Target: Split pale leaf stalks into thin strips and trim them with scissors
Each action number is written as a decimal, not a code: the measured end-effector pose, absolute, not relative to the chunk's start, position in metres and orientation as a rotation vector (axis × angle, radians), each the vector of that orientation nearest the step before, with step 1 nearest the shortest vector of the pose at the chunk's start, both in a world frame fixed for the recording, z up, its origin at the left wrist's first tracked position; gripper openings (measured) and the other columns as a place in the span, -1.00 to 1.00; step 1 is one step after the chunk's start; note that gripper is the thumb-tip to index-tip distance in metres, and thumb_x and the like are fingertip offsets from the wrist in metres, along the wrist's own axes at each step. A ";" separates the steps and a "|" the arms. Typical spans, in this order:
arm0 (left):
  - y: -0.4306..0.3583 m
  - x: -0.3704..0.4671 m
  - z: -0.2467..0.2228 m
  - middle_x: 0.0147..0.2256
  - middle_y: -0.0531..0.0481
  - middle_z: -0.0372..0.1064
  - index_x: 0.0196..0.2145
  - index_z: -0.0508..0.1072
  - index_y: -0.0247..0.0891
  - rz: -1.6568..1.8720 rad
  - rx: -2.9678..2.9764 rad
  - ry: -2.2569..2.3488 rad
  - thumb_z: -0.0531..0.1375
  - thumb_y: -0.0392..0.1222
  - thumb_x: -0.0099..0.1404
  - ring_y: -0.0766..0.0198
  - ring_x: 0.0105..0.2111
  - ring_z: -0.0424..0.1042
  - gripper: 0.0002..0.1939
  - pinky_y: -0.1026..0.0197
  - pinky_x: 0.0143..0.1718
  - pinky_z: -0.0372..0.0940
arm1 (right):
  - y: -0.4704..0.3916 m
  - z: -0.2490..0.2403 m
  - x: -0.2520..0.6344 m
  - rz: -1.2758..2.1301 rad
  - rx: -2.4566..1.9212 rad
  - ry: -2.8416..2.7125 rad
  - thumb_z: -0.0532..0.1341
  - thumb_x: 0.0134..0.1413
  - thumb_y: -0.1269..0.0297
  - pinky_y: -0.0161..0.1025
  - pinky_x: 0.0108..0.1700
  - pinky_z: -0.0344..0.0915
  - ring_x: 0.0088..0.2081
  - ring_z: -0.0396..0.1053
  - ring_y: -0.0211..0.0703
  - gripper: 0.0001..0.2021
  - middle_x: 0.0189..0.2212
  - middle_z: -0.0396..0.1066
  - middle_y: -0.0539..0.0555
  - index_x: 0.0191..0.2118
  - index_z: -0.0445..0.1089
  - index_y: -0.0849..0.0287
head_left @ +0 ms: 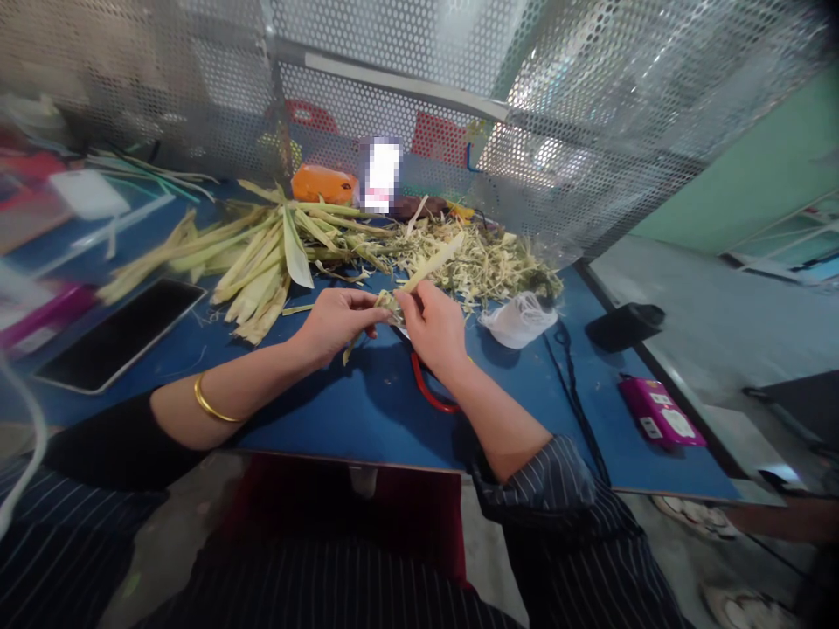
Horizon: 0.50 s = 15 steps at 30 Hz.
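Observation:
Over the blue table, both hands meet at a pale corn husk strip (438, 262). My left hand (334, 323) pinches its lower, bunched end between thumb and fingers. My right hand (436, 330) is closed round the strip just beside it, and the free end sticks up and to the right. Below my right hand lies a red-handled tool (427, 395), probably scissors, partly hidden by the hand and wrist. A bundle of long husks (262, 271) lies beyond my left hand. Behind my right hand spreads a heap of husk scraps (478, 260). White thread (519, 321) sits to its right.
A black tablet or phone (124, 336) lies at left. At right are a black cord (569, 371), a black cylinder (626, 326) and a magenta packet (662, 411). An orange packet (321, 183) stands before the perforated metal screen (406, 96). Another person's shoe (698, 515) shows lower right.

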<state>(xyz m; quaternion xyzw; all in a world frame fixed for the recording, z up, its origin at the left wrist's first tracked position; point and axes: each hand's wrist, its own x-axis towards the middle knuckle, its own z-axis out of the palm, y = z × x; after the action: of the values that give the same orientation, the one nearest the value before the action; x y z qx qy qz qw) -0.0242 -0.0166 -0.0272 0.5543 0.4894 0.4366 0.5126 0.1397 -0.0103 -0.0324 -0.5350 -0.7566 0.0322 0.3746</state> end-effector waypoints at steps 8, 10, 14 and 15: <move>-0.001 -0.031 -0.033 -0.48 -0.02 0.48 -0.49 0.56 -0.31 1.206 1.006 1.090 0.41 -0.16 -0.05 0.42 -0.56 0.35 -0.81 0.35 -0.54 0.17 | -0.013 -0.016 0.151 -0.429 -1.095 -2.258 0.06 0.27 0.15 -0.04 -0.03 0.08 -0.15 0.27 -0.03 -0.77 -0.21 0.43 0.15 -0.25 0.41 0.10; 0.000 -0.031 -0.034 -0.48 0.00 0.48 -0.49 0.57 -0.31 1.233 0.974 1.065 0.42 -0.19 -0.08 0.42 -0.53 0.37 -0.81 0.34 -0.47 0.23 | -0.014 -0.018 0.148 -0.483 -1.130 -2.343 -0.01 0.30 0.22 -0.04 -0.06 0.07 -0.19 0.27 -0.02 -0.72 -0.27 0.43 0.16 -0.31 0.40 0.12; -0.001 -0.029 -0.035 -0.47 -0.01 0.48 -0.47 0.59 -0.32 1.268 0.993 1.050 0.43 -0.17 -0.07 0.39 -0.49 0.38 -0.80 0.33 -0.42 0.27 | -0.022 -0.028 0.135 -0.118 -1.205 -2.279 0.04 0.26 0.23 -0.12 -0.18 0.12 -0.29 0.31 -0.10 -0.74 -0.39 0.42 0.10 -0.37 0.39 0.14; -0.002 -0.028 -0.036 -0.47 -0.02 0.48 -0.47 0.59 -0.32 1.262 1.009 1.046 0.42 -0.16 -0.06 0.39 -0.50 0.37 -0.80 0.32 -0.43 0.27 | -0.023 -0.031 0.132 0.110 -1.216 -2.207 0.08 0.23 0.21 -0.16 -0.21 0.15 -0.32 0.32 -0.13 -0.77 -0.42 0.42 0.07 -0.39 0.39 0.14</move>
<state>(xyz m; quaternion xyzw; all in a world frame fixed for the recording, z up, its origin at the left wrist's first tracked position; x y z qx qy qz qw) -0.0284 -0.0019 -0.0358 0.4303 0.4458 0.5380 0.5715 0.1315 -0.0233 -0.0307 -0.4591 -0.8333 0.0416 0.3050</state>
